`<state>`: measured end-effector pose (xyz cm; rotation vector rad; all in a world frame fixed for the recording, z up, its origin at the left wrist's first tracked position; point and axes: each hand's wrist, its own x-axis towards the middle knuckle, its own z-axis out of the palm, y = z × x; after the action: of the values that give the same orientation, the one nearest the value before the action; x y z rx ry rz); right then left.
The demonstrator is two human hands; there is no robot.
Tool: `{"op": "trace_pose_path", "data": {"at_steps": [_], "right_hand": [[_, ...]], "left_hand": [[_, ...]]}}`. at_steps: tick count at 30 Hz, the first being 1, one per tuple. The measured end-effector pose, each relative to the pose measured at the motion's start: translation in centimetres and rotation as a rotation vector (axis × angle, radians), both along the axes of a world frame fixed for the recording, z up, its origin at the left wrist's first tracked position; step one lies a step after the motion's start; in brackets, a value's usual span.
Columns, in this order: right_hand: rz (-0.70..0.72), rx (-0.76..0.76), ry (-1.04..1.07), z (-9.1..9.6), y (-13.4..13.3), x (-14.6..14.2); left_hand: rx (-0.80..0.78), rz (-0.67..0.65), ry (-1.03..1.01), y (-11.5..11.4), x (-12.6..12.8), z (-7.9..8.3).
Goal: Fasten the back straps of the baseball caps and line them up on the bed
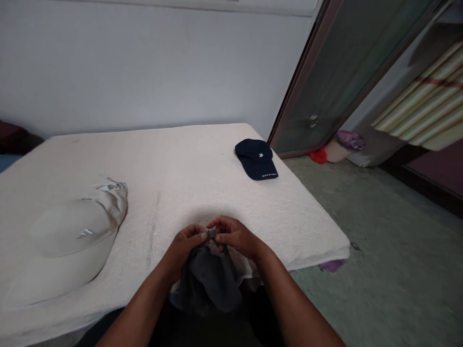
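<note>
A dark grey cap (213, 277) hangs over the near edge of the bed, below my two hands. My left hand (186, 248) pinches one side of a small grey strap (211, 233) at the cap's upper edge. From the other side, my right hand (235, 236) grips the same strap between thumb and fingers. The fingertips of both hands almost meet there, and the fastening itself is too small to make out. To the left lies a large beige cap (72, 231) with gathered fabric at its back. A navy cap (256, 156) with white lettering rests near the far right corner.
The bed (173, 164) has a pale textured cover and stands against a white wall (152, 67). Grey floor (390, 270) runs along its right side. Beyond are a dark glass-panelled door (347, 62), a bin with a purple liner (350, 140) and a striped curtain (430, 106).
</note>
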<state>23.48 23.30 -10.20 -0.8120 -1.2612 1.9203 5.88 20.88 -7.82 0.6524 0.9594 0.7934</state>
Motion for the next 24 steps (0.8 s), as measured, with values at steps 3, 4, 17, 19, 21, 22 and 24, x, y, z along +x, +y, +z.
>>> {"op": "trace_pose_path", "data": {"at_steps": [3,4,17,19,21,22,24], "right_hand": [[-0.024,0.004,0.030,-0.1,0.0,-0.2],[-0.031,-0.007,0.046,-0.1,0.0,-0.3],[-0.037,-0.136,0.234,1.0,-0.3,0.0],[-0.053,-0.147,0.235,1.0,-0.2,0.1],[-0.078,-0.162,0.231,0.8,-0.2,0.1],[-0.090,-0.167,0.230,0.6,-0.2,0.0],[-0.116,-0.168,0.227,0.4,-0.1,0.0]], "left_hand": [[-0.003,-0.103,0.014,-0.1,-0.1,0.0],[-0.007,-0.128,0.013,-0.1,-0.1,0.0],[0.029,-0.139,-0.159,-0.5,-0.4,0.1],[0.065,-0.128,-0.075,-0.6,-0.3,0.2],[0.145,-0.116,0.090,-0.5,-0.2,0.1],[0.213,-0.111,0.188,-0.5,-0.2,0.1],[0.373,-0.096,0.360,-0.4,-0.1,-0.2]]}}
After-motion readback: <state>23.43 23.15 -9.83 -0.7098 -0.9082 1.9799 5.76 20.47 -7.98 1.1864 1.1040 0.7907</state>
